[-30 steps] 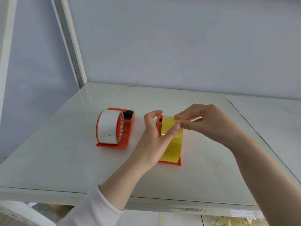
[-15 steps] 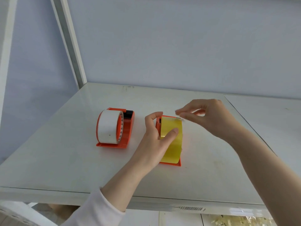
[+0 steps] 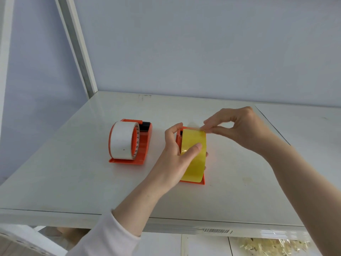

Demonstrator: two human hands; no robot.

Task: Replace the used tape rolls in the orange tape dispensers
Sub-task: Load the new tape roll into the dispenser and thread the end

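Right hand point(image 3: 238, 128) rose, pinching edge of yellow tape point(image 3: 194, 161).

Left hand point(image 3: 172, 159) grips the yellow tape roll point(image 3: 195, 163): thumb hooked over its left side, forefinger laid across the face. Left forearm point(image 3: 140, 198) comes in from lower left, pale sleeve point(image 3: 110, 235) stopping short of the wrist. Right hand point(image 3: 239, 128) sits up and to the right, thumb and forefinger pinching the roll's top edge, other fingers curled. Right forearm point(image 3: 304, 182) is bare and enters from lower right.
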